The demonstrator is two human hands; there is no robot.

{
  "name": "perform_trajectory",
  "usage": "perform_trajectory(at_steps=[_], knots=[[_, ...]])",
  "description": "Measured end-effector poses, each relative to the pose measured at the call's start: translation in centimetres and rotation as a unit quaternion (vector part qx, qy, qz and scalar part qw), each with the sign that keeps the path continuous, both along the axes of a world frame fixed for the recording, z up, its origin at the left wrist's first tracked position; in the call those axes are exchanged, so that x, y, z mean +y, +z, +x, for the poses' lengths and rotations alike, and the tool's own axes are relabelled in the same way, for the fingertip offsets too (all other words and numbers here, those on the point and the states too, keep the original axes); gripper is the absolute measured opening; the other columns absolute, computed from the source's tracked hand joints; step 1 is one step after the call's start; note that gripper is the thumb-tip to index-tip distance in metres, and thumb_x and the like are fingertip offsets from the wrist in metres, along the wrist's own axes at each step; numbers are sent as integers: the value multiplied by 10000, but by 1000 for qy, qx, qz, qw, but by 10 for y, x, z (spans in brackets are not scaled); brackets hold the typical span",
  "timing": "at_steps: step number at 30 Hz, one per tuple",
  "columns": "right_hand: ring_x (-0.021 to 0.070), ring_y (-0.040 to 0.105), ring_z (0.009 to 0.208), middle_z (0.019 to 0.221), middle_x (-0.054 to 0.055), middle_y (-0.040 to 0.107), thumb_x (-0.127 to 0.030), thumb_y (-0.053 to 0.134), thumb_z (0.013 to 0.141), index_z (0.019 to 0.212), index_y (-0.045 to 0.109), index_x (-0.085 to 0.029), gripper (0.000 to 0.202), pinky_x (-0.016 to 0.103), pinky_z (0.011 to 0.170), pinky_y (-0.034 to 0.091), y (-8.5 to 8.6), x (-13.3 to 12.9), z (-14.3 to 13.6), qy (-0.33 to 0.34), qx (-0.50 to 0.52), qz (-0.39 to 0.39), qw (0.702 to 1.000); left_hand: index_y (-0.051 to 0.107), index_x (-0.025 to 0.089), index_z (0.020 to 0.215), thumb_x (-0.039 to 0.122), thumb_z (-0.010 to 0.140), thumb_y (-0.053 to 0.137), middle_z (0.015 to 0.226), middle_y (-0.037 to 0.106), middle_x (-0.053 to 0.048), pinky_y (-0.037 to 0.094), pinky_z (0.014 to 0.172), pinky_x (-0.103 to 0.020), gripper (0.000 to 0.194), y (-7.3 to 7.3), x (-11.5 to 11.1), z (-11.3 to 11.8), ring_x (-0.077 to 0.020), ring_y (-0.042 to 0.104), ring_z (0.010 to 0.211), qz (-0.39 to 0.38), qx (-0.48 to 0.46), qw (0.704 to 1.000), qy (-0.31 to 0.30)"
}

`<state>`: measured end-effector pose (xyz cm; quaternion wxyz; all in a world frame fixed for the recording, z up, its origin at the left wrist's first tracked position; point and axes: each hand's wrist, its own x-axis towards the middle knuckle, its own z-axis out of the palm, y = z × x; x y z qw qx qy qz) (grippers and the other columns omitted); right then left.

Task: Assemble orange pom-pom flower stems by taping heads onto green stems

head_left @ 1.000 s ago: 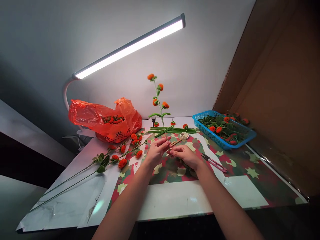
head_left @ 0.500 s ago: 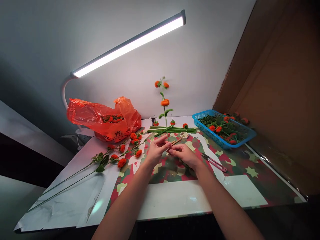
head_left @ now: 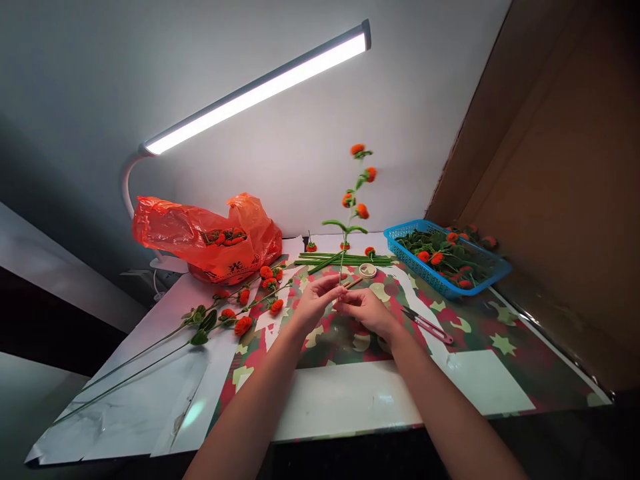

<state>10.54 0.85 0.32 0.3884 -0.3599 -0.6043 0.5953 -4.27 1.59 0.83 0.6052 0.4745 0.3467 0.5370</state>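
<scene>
Between my hands stands an upright artificial flower stem (head_left: 349, 233) with several orange blooms and green leaves. My left hand (head_left: 320, 298) is closed on its lower part, with the fingertips pinched. My right hand (head_left: 363, 309) is pinched close beside, its fingertips at the bottom of the same stem; the exact grip is partly hidden. Just behind the hands lie a thin tan stick (head_left: 354, 283) and a roll of pale tape (head_left: 367, 271). Green stems (head_left: 320, 260) lie in a bundle farther back, with small orange flower heads (head_left: 370, 252) around them.
Finished-looking flower stems (head_left: 200, 327) lie at the left. Behind them sits a red plastic bag (head_left: 200, 233) holding orange flowers. A blue basket (head_left: 425, 267) of leaves and flowers stands at the right, near pink-handled thread snips (head_left: 430, 325). A lit lamp (head_left: 260, 90) hangs overhead.
The flower stem has turned about its length, and its top has swung to the right, showing other blooms. Both hands have stayed in nearly the same place.
</scene>
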Motion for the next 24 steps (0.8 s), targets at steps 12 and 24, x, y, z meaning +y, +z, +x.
perform_trajectory(at_steps=[12, 24], knots=[[181, 558, 743, 753, 54, 653, -327, 636, 727, 728, 692, -133, 201, 295, 673, 423, 3, -1, 0, -45, -51, 96, 993, 715, 148, 681, 287, 575, 778, 628, 677, -36, 458, 565, -252, 186, 0, -3, 7, -145, 592, 589, 41, 81, 991, 100], [149, 550, 756, 761, 42, 642, -435, 661, 731, 802, 710, -141, 307, 280, 728, 415, 4, 5, 14, 68, 17, -1, 998, 684, 135, 777, 319, 579, 792, 636, 608, -10, 423, 520, -204, 291, 3, -3, 6, -97, 536, 582, -46, -90, 995, -8]])
